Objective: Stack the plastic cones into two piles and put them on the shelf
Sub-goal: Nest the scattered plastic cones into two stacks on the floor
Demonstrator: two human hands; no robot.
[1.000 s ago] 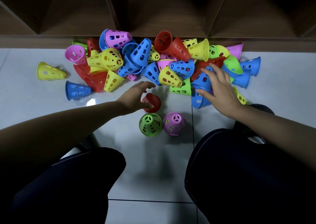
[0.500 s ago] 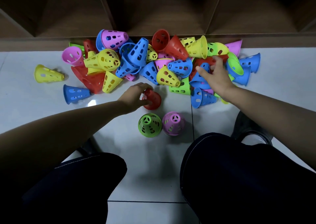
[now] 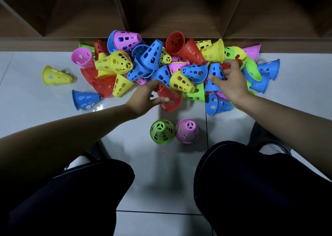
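Note:
A heap of several perforated plastic cones in red, blue, yellow, green and pink lies on the floor against the wooden shelf. My left hand grips a red cone at the heap's near edge, tilted on its side. My right hand closes around a blue cone in the right part of the heap. Two cones stand upright, narrow end up, close to me: a green cone and a pink cone, side by side.
A yellow cone and a blue cone lie apart to the left on the white tiled floor. My knees in dark trousers fill the lower view. The shelf has dark open compartments with wooden dividers.
My left hand has closed around the red cone and tipped it up. My right hand reached deeper into the heap and took hold of the blue cone.

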